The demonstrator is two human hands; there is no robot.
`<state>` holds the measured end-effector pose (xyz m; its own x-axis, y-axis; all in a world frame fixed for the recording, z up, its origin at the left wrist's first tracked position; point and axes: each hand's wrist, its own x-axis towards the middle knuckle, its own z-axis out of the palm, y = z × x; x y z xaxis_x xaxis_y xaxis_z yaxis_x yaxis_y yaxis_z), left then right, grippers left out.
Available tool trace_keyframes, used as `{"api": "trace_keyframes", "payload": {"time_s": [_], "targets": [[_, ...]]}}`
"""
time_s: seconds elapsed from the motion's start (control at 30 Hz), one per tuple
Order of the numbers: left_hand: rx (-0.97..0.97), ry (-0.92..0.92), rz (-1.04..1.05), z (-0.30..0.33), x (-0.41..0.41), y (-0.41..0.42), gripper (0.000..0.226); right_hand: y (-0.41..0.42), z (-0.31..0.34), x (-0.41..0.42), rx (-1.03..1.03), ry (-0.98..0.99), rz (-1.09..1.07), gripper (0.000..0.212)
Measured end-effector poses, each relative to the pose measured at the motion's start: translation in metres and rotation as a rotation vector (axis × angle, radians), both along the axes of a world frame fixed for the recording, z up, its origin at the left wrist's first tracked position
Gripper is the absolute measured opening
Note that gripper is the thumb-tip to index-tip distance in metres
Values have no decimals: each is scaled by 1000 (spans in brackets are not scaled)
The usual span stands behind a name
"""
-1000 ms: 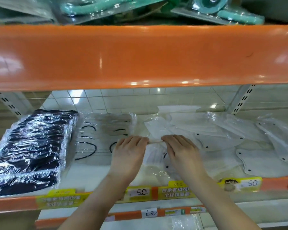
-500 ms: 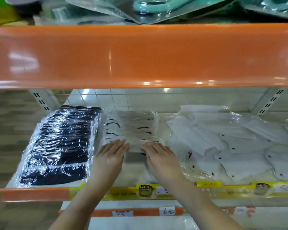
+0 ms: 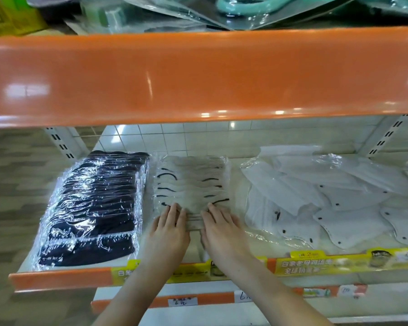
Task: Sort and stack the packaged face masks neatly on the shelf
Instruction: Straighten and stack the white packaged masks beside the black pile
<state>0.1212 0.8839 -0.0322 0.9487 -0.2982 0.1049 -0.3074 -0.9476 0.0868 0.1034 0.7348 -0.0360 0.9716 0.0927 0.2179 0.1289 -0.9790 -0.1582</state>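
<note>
Hands were both flat on the shelf (image 3: 64, 276), palms down, fingers straight, pressing the nearest pack of the middle stack (image 3: 191, 184) (the pale masks w/ black ear loops). Left hand (image 3: 168, 228) sat on the pack's left part, right hand (image 3: 221, 228) on its right part, so nothing gripped or pinched, just pressing. That stack ran front to back, just right of the black mask stack (image 3: 92, 208), which already looked tidy. Loose white masks (image 3: 327, 198) lay in a jumble further right, apart from the middle stack, not sorted yet imo.

Tips for this step: keep both palms flat and slide the pack back evenly so it overlaps the one behind it like the rest of the row. Pushing w/ one hand harder would prob skew it. Plastic wrap looked slippery, so light downward pressure, else the packs under it could shift too. Line the left edge up w/ the black stack's edge before letting go.
</note>
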Motion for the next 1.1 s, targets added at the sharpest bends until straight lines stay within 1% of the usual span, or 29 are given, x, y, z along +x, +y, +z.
{"api": "trace_keyframes", "payload": {"time_s": [0.13, 0.2, 0.23, 0.3, 0.33, 0.37, 0.47, 0.53, 0.6, 0.67, 0.73, 0.8, 0.87, 0.9, 0.97, 1.03, 1.1], "targets": [[39, 74, 34, 4, -1, -3, 56, 6, -3, 0, 19, 24, 12, 52], [55, 75, 31, 7, -1, -4, 58, 7, -2, 0, 25, 75, 5, 50], [42, 76, 42, 10, 0, -4, 60, 6, 2, -1, 41, 110, 7, 53], [-44, 79, 85, 16, 5, -6, 64, 5, 10, -1, 65, 148, 64, 71], [-85, 53, 84, 19, 8, -8, 62, 1, 15, 0, 102, 177, 89, 78], [-113, 48, 75, 22, 9, -10, 57, -5, 20, 0, 156, 181, 99, 77], [-194, 40, 36, 29, 8, -25, 44, -22, 26, -1, 274, 78, 65, 51], [-237, 59, 4, 33, 6, -42, 45, -37, 29, -4, 321, -29, 18, 44], [-266, 67, -37, 35, 5, -62, 45, -60, 28, -10, 340, -89, -14, 38], [-288, 39, -81, 34, 2, -85, 39, -87, 31, -18, 310, -109, -57, 33], [-316, 44, -123, 39, -5, -111, 31, -116, 30, -27, 244, -102, -123, 32], [-311, 93, -165, 39, -10, -137, 33, -142, 30, -34, 172, -54, -202, 36], [-315, 83, -254, 35, -13, -158, 36, -166, 27, -39, 124, -44, -247, 40], [-297, 97, -293, 33, -13, -167, 36, -177, 25, -42, 99, -53, -262, 40], [-189, 77, -346, 28, -11, -182, 33, -196, 24, -49, 59, -32, -302, 39], [-137, 63, -392, 27, -10, -196, 36, -210, 20, -54, 55, 15, -360, 48], [-95, 67, -395, 26, -11, -209, 38, -222, 14, -59, 35, 77, -418, 62]]}}
